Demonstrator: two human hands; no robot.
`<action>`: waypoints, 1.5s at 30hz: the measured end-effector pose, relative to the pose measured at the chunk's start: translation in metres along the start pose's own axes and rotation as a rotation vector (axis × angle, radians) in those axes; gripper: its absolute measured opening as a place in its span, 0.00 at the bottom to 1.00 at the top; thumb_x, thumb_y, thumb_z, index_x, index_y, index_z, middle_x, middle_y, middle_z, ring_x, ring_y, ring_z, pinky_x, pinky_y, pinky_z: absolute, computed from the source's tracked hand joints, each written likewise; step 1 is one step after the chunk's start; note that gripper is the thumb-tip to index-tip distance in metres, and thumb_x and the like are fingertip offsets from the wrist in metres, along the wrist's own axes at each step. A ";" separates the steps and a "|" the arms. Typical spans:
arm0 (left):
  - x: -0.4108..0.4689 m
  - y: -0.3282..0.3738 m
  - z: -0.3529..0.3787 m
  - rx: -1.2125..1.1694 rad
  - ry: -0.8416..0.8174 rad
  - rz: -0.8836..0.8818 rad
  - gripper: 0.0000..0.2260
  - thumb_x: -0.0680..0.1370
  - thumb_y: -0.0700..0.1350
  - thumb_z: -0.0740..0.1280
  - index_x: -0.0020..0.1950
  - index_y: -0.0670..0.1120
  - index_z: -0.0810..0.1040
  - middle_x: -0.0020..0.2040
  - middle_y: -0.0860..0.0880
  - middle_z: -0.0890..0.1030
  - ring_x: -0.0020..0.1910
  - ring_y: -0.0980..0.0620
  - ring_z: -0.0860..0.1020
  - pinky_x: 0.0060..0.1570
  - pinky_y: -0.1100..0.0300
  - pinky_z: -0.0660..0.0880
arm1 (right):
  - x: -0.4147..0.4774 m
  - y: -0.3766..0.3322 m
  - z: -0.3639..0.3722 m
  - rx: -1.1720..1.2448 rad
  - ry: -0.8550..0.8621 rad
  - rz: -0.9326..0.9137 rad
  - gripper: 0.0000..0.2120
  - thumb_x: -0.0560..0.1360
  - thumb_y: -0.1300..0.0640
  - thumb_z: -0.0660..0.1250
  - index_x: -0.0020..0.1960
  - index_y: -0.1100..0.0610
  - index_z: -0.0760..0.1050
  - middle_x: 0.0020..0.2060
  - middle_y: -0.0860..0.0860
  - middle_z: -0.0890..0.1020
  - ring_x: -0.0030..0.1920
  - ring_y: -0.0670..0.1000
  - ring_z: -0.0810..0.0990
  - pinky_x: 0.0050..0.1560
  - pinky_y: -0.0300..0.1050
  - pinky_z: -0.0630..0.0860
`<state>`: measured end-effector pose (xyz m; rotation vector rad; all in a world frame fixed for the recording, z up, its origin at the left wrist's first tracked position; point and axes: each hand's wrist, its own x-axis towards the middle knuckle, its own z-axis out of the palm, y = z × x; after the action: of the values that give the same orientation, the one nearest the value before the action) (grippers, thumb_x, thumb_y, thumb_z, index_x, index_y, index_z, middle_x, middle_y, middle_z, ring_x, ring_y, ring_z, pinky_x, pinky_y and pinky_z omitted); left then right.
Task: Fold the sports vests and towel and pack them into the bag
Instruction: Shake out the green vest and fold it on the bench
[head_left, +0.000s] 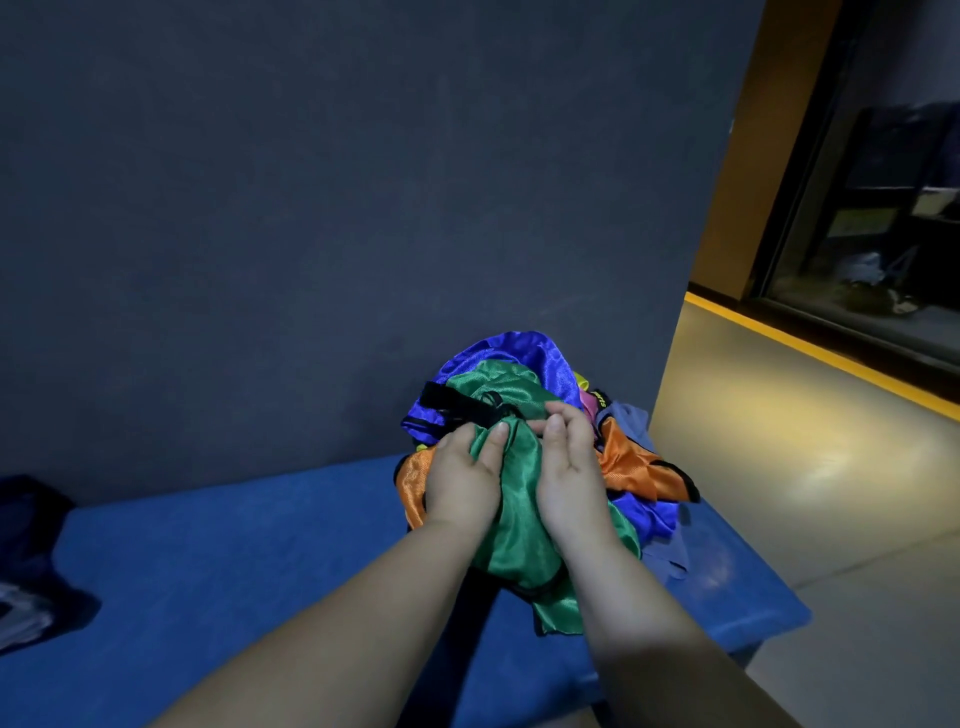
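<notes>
- Both forearms reaching in from the lower edge, meeting over a heap of shiny cloth at the far right end of blue bench (249, 545).
- Left hand (460, 480): clamped on green vest (517, 509), thumb pressed on top of the fabric, fingers curled round a fold.
- Right hand (569, 470): also gripping green vest, from the opposite side, thumb and forefinger bent toward the left thumb; tips close, contact not clear.
- Green vest bunched between the two hands, upper part lying on the heap, lower end trailing toward the near edge of the bench, black trim along it.
- Blue vest (511, 353) at the back of the heap, against dark wall (311, 208); more blue fabric low on the right side.
- Orange vest (636, 462) just right of right hand, black-edged; second orange patch left of left hand, same garment or not, cannot tell.
- Black strap (454, 402) across the top of the heap, just beyond the left fingertips.
- Pink and yellow scraps (586, 395) behind right hand; too little showing to identify.
- Grey-blue cloth (631, 423) at the right rim of the heap, matt, partly under the orange.
- Dark bundle (28, 540) at the far left end of the bench, well apart from the heap; blurred, nature unclear.
- Right of bench: pale floor (779, 441), yellow stripe (831, 358), window (883, 182).
</notes>
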<state>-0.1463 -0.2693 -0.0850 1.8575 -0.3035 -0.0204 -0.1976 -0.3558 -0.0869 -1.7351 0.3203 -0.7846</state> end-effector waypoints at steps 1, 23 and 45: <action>0.000 0.002 -0.001 0.017 0.043 0.003 0.15 0.81 0.53 0.62 0.53 0.41 0.76 0.55 0.52 0.69 0.61 0.50 0.70 0.50 0.69 0.59 | 0.001 -0.001 -0.002 -0.032 0.014 -0.031 0.08 0.83 0.53 0.53 0.60 0.49 0.68 0.52 0.46 0.78 0.51 0.35 0.73 0.44 0.21 0.65; 0.012 0.006 -0.012 -0.317 0.236 -0.041 0.15 0.74 0.55 0.71 0.45 0.50 0.67 0.36 0.51 0.75 0.35 0.52 0.73 0.41 0.53 0.73 | 0.013 0.010 -0.020 -0.249 -0.181 -0.070 0.34 0.71 0.26 0.43 0.75 0.34 0.51 0.70 0.34 0.59 0.65 0.26 0.56 0.71 0.41 0.51; -0.005 -0.064 -0.135 0.309 0.199 -0.058 0.12 0.74 0.53 0.72 0.41 0.50 0.71 0.32 0.48 0.76 0.30 0.49 0.73 0.31 0.57 0.67 | 0.011 0.036 -0.004 -0.722 -0.086 -0.094 0.33 0.78 0.33 0.48 0.76 0.49 0.61 0.73 0.50 0.68 0.77 0.51 0.52 0.75 0.55 0.52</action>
<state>-0.1163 -0.1247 -0.1048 2.1548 -0.1177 0.1795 -0.1851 -0.3763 -0.1157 -2.4668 0.5079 -0.7007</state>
